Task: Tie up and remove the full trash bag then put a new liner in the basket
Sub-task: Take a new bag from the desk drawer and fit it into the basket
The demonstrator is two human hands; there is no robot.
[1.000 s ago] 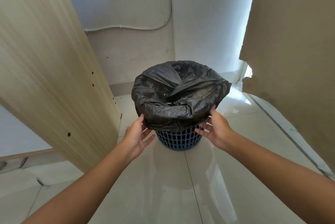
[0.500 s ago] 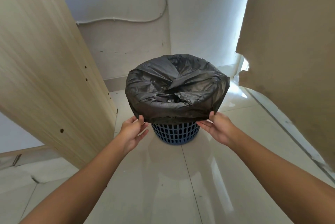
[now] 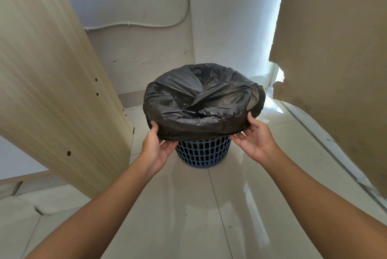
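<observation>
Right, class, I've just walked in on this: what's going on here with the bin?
A person is changing a bin bag. The left hand and right hand each pinch the folded-over edge of the black trash bag, which lines the blue basket on the tiled floor. The bag is not tied yet and sits in the basket, mouth open.

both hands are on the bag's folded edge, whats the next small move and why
Probably peel the overhang upward off the rim. The black trash bag is folded down over the blue basket, and the left hand and right hand each pinch its lower hem on opposite sides. Its mouth is open, so it must come free before tying.
</observation>
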